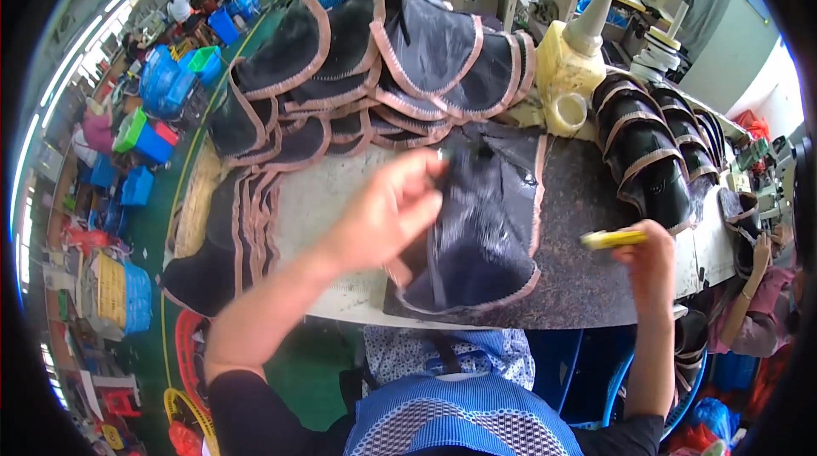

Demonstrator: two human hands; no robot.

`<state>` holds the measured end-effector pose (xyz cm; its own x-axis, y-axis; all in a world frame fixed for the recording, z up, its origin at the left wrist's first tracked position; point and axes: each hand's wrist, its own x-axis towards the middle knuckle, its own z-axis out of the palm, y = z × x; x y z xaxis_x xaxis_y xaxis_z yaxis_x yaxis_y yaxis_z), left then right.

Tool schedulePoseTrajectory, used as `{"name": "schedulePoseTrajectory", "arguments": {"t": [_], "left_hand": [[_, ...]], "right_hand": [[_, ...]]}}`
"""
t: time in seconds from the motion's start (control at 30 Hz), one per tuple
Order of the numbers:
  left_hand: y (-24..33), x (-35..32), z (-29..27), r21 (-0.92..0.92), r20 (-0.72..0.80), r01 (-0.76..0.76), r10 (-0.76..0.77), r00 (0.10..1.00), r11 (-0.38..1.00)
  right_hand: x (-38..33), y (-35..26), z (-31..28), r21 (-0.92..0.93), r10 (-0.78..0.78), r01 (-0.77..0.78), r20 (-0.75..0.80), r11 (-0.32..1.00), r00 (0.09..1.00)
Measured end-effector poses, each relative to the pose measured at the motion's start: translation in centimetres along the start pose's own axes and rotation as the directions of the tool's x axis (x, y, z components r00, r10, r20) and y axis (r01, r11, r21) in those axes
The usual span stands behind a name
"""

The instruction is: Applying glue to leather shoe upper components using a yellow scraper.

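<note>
In front of me on a dark mat (587, 277) lies a glossy black leather-like piece (485, 264) with pinkish, zigzag-stitched edging. My left hand (383, 213) is closed at its upper left part, thumb and fingers pinching a dark, blurred fold. Off to the right, my right hand (651, 256) is raised above the mat, closed around a short yellow-handled tool (614, 239). The tool points left, apart from the black piece, and its working end is too blurred to name.
Overlapping black pieces (425, 47) cover the table's far side, with more stacked at left (217, 243). Beyond the mat stands a yellowish glue-stained container (566, 73) with a cone top. Curved black pieces (651, 149) line the right, near another person's hand (760, 256).
</note>
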<state>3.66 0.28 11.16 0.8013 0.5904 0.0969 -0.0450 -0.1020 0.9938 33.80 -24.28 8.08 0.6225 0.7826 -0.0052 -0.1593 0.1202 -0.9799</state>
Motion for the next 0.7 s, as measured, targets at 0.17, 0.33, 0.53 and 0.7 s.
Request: {"name": "schedulePoseTrajectory", "arguments": {"t": [0.17, 0.33, 0.53, 0.7], "left_hand": [[14.3, 12.3, -5.0, -0.099, 0.151, -0.406, 0.417, 0.896, 0.908], [23.2, 23.4, -6.2, 0.160, -0.314, -0.452, 0.480, 0.819, 0.877], [10.5, 31.2, -9.5, 0.459, -0.373, -0.273, 0.462, 0.805, 0.845], [3.8, 27.2, -7.9, 0.977, -0.215, 0.192, 0.370, 0.904, 0.098]], "right_hand": [[-1.3, 0.0, -7.5, 0.362, 0.018, 0.072, -0.239, 0.929, 0.971], [-3.3, 1.9, -9.2, 0.398, 0.085, 0.059, -0.334, 0.916, 0.939], [-3.7, 1.3, -9.2, 0.321, 0.062, 0.066, -0.372, 0.945, 0.926], [-2.4, 0.9, -7.0, 0.284, 0.070, 0.027, -0.327, 0.959, 0.942]]}}
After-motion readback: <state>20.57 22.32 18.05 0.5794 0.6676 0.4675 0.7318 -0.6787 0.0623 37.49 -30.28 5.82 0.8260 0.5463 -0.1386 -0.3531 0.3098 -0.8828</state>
